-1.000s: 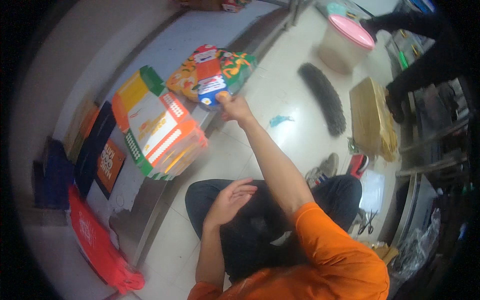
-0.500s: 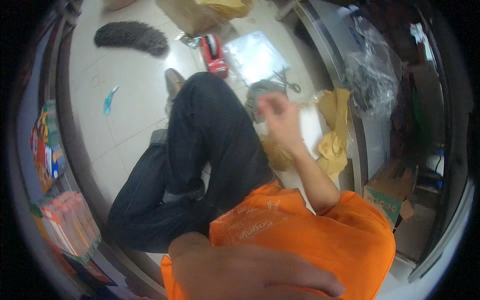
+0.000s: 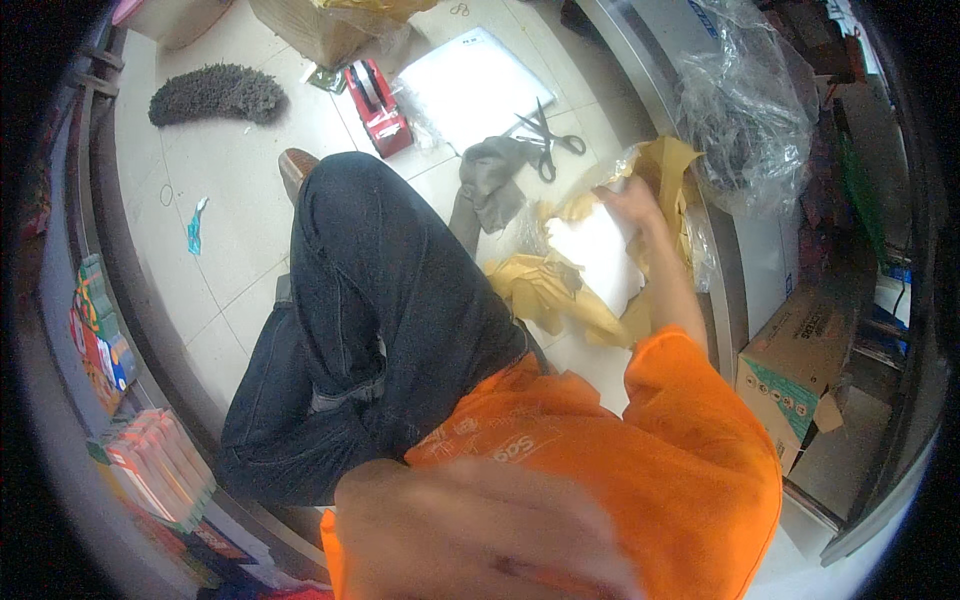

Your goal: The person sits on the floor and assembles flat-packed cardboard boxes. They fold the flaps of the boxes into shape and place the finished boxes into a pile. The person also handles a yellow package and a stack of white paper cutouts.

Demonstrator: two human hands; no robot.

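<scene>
My right hand (image 3: 630,203) reaches out to the right. Its fingers are closed at the far edge of a stack of white sheets (image 3: 598,258), which lies in torn brown wrapping paper (image 3: 540,292) on the floor. Close below the view, my left hand (image 3: 490,525) is large and smeared by motion in front of the orange shirt, so its fingers cannot be made out. Black scissors (image 3: 545,140) lie with blades apart just beyond the wrapping, beside a crumpled grey cloth-like piece (image 3: 490,185).
A flat white packet (image 3: 475,85) and a red-and-white tape dispenser-like object (image 3: 378,110) lie farther off. A grey fuzzy roll (image 3: 215,95) and a small teal wrapper (image 3: 195,228) are at left. Clear plastic (image 3: 745,110) and a cardboard box (image 3: 795,350) flank the right side.
My right hand has moved right and down from over the grey piece onto the white sheets. My left hand stays low and close. The view has shifted slightly.
</scene>
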